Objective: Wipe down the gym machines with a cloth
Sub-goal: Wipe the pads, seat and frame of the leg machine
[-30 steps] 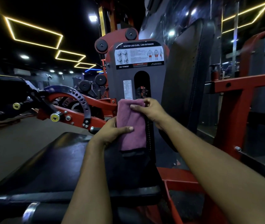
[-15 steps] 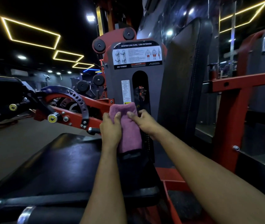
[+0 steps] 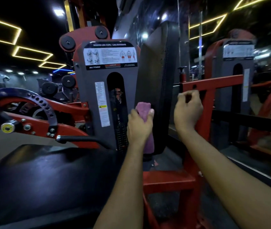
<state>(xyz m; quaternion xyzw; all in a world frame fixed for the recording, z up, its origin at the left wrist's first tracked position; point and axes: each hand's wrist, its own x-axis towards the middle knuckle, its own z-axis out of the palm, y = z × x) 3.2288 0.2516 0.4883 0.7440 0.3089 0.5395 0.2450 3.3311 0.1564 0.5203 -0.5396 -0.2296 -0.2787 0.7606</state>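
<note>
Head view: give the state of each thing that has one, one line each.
cloth: folded, gripped by the left hand, hanging below it beside the back pad.
left hand: grips the cloth.
right hand: fingers curled, holding nothing, apart from the cloth.
back pad: upright.
ceiling lights: lit.

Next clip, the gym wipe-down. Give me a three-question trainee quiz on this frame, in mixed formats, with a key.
1. Multiple choice: which hand grips the purple cloth? A) left B) right C) both
2. True or false: the cloth lies spread flat on the black seat pad.
3. Fill in: the exercise placard sits at the ___ of the grey weight-stack cover.

Key:
1. A. The left hand grips it; the right hand is off it.
2. False. It is held up beside the back pad.
3. Top.
</note>
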